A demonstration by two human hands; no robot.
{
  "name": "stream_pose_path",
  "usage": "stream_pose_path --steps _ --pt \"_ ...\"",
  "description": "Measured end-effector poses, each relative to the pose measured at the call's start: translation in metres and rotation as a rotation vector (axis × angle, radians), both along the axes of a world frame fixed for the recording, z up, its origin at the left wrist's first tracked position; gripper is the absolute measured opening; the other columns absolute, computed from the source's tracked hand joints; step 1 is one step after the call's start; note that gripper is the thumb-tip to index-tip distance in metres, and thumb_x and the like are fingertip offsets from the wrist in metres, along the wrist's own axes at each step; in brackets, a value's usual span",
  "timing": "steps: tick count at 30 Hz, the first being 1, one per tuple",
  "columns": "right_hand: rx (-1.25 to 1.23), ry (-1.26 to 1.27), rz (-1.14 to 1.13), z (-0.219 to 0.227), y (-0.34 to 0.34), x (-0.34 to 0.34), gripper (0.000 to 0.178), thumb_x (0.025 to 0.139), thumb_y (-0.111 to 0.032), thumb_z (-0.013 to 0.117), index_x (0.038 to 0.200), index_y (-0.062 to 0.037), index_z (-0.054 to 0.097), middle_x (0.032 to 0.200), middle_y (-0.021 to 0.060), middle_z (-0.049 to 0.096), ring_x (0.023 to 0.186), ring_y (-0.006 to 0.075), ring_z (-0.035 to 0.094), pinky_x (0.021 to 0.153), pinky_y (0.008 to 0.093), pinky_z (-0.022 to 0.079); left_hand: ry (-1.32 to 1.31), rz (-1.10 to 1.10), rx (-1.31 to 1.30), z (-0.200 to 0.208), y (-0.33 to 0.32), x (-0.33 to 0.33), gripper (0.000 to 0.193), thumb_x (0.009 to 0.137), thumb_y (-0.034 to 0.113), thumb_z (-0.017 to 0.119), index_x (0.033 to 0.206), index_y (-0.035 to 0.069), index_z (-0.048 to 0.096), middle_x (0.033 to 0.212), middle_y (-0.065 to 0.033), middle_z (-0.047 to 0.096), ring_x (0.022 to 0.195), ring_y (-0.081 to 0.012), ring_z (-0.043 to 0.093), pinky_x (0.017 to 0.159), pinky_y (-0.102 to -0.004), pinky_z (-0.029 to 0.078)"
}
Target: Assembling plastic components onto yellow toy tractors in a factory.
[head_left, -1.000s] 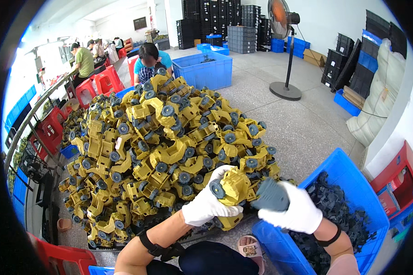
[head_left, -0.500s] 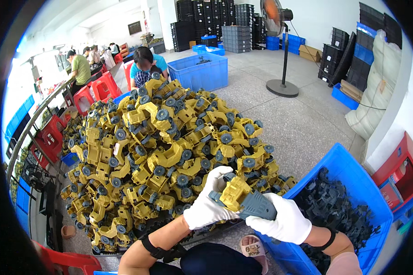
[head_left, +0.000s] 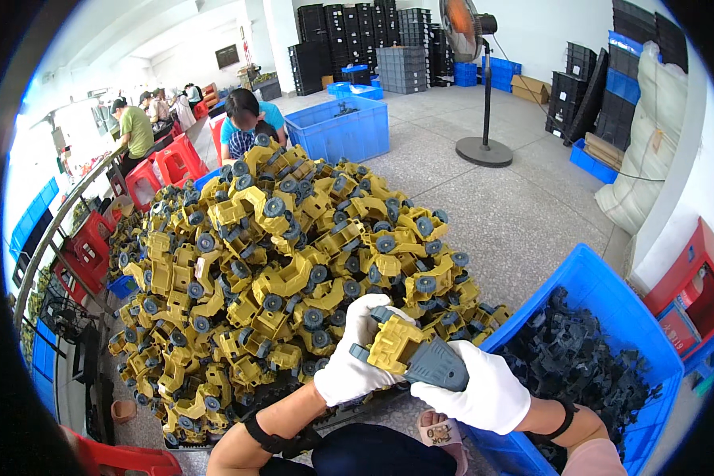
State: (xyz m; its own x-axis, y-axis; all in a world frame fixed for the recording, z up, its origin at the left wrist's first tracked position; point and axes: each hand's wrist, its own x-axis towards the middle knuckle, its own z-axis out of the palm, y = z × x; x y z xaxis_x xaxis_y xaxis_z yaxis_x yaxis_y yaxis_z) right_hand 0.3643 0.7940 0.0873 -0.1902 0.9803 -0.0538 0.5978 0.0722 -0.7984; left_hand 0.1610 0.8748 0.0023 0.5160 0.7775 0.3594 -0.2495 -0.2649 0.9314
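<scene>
Gloves (head_left: 497, 402) in white cover both your hands, which meet at the lower centre of the frame. Your left hand (head_left: 347, 363) grips a yellow toy truck body (head_left: 397, 339), its fingers curled around the far side and its thumb along the near side. Your right hand (head_left: 476, 385) is closed on a dark grey tapered plastic part (head_left: 439, 366), the thumb along its lower edge; you have its other fingers mostly hidden from view. The two pieces touch, the grey one against the lower-right end of the yellow one, though you cannot tell whether they are locked together. Behind your left hand, a large heap of yellow toy trucks (head_left: 250, 274) with dark grey wheels fills the centre and left. To the right of your right hand, a blue plastic bin (head_left: 603, 279) holds loose dark grey plastic parts (head_left: 575, 357). Below your hands, at the bottom edge, you have a pale pink slipper (head_left: 438, 431) on one foot. Past the heap, at upper centre-left, a co-worker (head_left: 271, 116) in a blue top bends forward beside a blue tub (head_left: 339, 133), and a pedestal fan (head_left: 485, 119) stands at upper right.
</scene>
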Motion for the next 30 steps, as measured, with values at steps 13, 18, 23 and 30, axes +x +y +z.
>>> stream_pose_path --steps 13,18,23,30 --pt "-0.015 0.189 0.062 -0.014 0.000 0.007 0.061 0.083 -0.044 0.075 0.107 0.0077 0.055 0.077 0.0113 0.070 0.069 0.0158 0.071 0.063 0.0274 0.056 0.102 0.031 0.133 0.004 -0.002 0.002 0.103 0.063 -0.008 0.082 0.139 0.021 0.019 0.123 -0.0123 0.049 0.110 -0.0232 0.055 0.095 -0.0388 0.047" --pt "0.007 0.162 0.072 -0.023 0.001 0.008 0.065 0.084 -0.046 0.073 0.110 0.0101 0.052 0.074 0.0099 0.069 0.065 0.0155 0.070 0.060 0.0274 0.055 0.106 0.084 0.197 0.003 -0.003 0.006 0.090 0.071 -0.005 0.080 0.139 0.013 0.024 0.116 -0.0082 0.051 0.107 -0.0189 0.055 0.094 -0.0329 0.046" --pt "-0.058 0.052 0.198 -0.025 0.000 0.003 0.066 0.085 -0.047 0.071 0.108 0.0110 0.050 0.063 0.0061 0.066 0.055 0.0138 0.067 0.055 0.0258 0.053 0.060 0.113 0.193 -0.012 -0.002 0.010 0.082 0.073 -0.005 0.076 0.137 0.012 0.028 0.112 -0.0070 0.051 0.101 -0.0177 0.054 0.091 -0.0303 0.045" --pt "0.164 -0.132 0.191 -0.037 0.004 0.001 0.071 0.081 -0.055 0.070 0.106 0.0089 0.051 0.072 0.0195 0.067 0.065 0.0336 0.070 0.059 0.0379 0.056 0.107 0.204 0.150 -0.013 -0.006 0.014 0.074 0.075 -0.008 0.071 0.132 0.012 0.029 0.107 -0.0083 0.052 0.102 -0.0187 0.055 0.091 -0.0318 0.046"
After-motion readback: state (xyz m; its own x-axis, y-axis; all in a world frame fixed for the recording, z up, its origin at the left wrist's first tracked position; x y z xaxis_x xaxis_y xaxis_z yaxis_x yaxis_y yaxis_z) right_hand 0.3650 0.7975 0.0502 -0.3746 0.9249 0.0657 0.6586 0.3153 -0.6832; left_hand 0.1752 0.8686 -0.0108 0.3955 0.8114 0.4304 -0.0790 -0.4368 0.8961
